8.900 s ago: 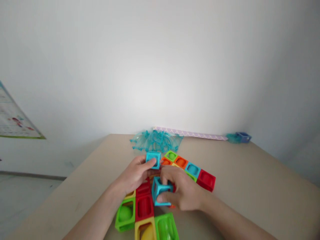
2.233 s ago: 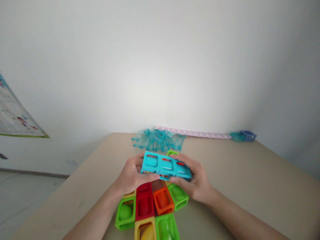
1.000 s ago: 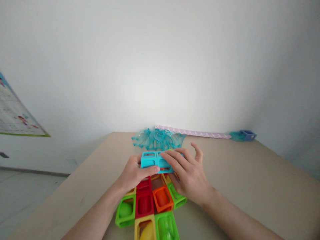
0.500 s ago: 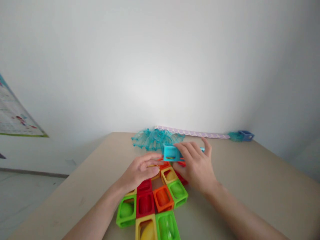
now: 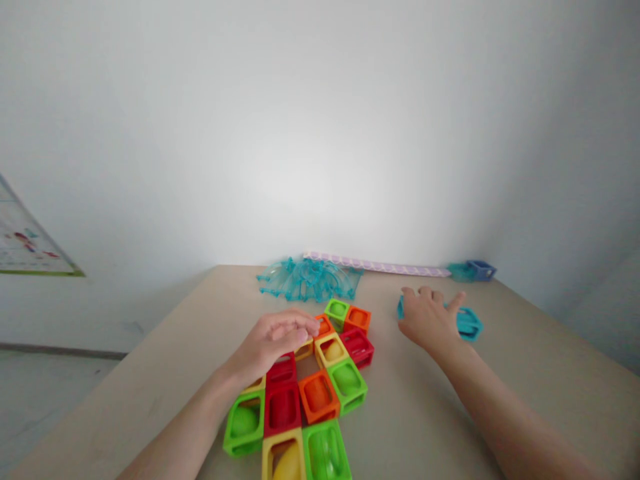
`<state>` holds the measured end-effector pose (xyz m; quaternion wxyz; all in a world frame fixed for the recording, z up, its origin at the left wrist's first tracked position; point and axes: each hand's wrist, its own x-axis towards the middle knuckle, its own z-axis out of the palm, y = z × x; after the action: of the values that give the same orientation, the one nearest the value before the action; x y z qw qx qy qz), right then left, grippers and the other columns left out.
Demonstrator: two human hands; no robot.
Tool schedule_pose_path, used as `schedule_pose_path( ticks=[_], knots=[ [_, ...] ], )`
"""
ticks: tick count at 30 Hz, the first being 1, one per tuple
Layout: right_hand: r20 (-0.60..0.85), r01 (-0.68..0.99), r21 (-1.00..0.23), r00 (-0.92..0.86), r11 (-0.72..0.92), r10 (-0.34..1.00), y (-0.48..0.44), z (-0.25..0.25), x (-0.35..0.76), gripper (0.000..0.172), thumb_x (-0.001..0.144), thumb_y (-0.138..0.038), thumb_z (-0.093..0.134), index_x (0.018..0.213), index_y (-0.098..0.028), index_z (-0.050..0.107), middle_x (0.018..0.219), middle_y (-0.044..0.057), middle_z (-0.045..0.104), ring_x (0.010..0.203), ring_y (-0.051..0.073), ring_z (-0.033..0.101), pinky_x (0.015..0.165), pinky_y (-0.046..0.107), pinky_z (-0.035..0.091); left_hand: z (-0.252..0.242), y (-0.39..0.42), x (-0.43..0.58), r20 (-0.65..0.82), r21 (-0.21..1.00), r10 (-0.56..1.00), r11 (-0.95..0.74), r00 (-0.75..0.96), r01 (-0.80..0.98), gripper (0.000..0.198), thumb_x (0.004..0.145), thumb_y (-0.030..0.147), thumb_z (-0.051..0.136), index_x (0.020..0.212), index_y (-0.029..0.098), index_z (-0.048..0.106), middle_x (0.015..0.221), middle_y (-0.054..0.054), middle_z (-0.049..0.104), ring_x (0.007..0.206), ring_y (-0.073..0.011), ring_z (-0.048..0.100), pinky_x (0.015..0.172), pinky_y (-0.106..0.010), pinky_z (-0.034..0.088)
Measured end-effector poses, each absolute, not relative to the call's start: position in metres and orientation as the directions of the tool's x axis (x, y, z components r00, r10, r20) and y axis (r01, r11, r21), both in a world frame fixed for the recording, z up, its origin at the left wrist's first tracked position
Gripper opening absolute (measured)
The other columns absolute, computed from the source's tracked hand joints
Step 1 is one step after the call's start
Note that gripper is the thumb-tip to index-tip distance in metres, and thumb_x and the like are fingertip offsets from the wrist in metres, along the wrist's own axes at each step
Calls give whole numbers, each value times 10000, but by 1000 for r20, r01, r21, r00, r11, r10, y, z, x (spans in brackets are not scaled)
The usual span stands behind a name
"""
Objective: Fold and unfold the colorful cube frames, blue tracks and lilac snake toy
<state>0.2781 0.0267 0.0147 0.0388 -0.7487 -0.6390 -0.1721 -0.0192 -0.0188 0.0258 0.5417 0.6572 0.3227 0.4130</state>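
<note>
My left hand (image 5: 277,340) hovers over the far left of a joined cluster of colourful cube blocks, its fingers loosely curved. The fingertips are beside an orange block (image 5: 324,325); whether they touch it I cannot tell. Red (image 5: 283,408), green (image 5: 347,379) and yellow (image 5: 331,350) blocks with open frames and rounded shapes inside make up the cluster. Off to the right, my right hand (image 5: 431,320) is curled over a row of turquoise blocks (image 5: 469,324) low at the tabletop. Its palm hides the row's middle, and its little finger sticks out.
A clear turquoise fan-shaped plastic piece (image 5: 313,279) lies at the back by the wall. From it a long pale purple strip (image 5: 375,264) runs right towards a dark blue block (image 5: 481,269). A poster (image 5: 30,237) hangs at the left. The table's left edge drops to the floor.
My right hand has carried the turquoise blocks from above the cluster to the right and down to the table. Green, orange and red blocks at the cluster's far end are now uncovered. The view shifted slightly.
</note>
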Motion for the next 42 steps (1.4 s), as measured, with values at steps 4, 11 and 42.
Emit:
schedule_pose_path(
  ticks=[4,11,42],
  knots=[
    [280,985,115,94,-131,955,21,15,266,442,695,-155,505,1118,-104,627,1094,205,602,1066,388,546,968,708,160,21,-16,-20,225,973,892,-223,392,-50,287,834,383,622,937,139,731,1058,-117,663,959,-236,624,895,-352,485],
    [397,996,8,74,-83,915,16,21,253,360,710,-108,493,1022,-111,671,1041,187,638,1023,354,578,1005,633,226,23,-14,-19,289,941,932,-319,220,114,249,847,351,593,790,143,718,862,-65,678,822,-186,620,779,-276,479],
    [291,884,-293,-280,364,915,-4,16,204,180,867,-219,468,981,-174,599,949,85,594,881,193,589,784,267,391,23,-12,-22,211,682,865,-464,455,565,345,811,208,611,1149,259,654,1183,-23,650,1095,-194,587,1020,-305,391]
  ],
)
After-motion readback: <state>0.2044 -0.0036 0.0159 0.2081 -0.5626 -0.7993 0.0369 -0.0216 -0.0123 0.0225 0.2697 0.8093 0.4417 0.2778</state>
